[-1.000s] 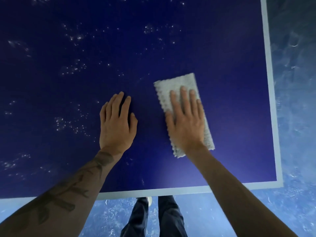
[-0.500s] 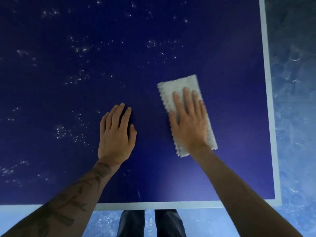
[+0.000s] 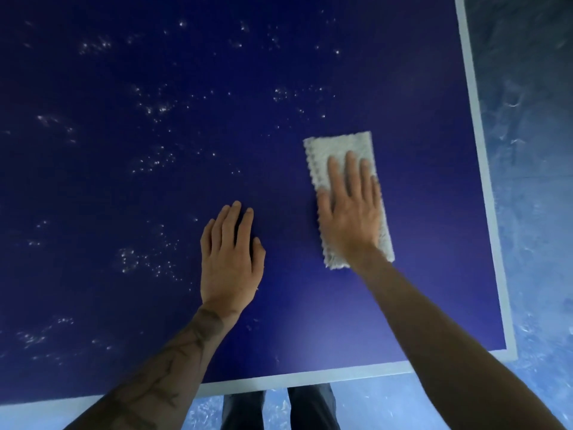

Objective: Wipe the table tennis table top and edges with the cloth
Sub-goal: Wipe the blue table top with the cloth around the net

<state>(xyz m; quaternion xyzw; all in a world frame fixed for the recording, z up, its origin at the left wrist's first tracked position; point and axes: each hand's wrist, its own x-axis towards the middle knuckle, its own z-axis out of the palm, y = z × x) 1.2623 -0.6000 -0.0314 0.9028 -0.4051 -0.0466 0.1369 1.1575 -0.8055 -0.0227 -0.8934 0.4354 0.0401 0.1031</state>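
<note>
Cloth: white, folded to a narrow rectangle, scalloped edges. It lies flat on the blue surface, right of centre in view. The long axis runs away from the person, tilted slightly. It sits in the near right corner zone, clear of both white lines. It is nearer the right edge line than the near edge line.

Right hand: palm down on the cloth, fingers straight and close together, pressing it flat. No curl, no pinch. The cloth's far end and near right corner stick out past the hand.

Left hand: flat on the bare surface just left of the cloth, not touching it. Fingers straight, holding nothing. Left forearm is tattooed.

The hands are apart, side by side, with a strip of bare blue between them.

White specks are scattered in clusters over the surface left of and beyond the hands. Only a few faint ones lie near the wrists.

Past the near edge: dark trouser legs over a mottled blue floor. The floor also shows along the right side.
</note>
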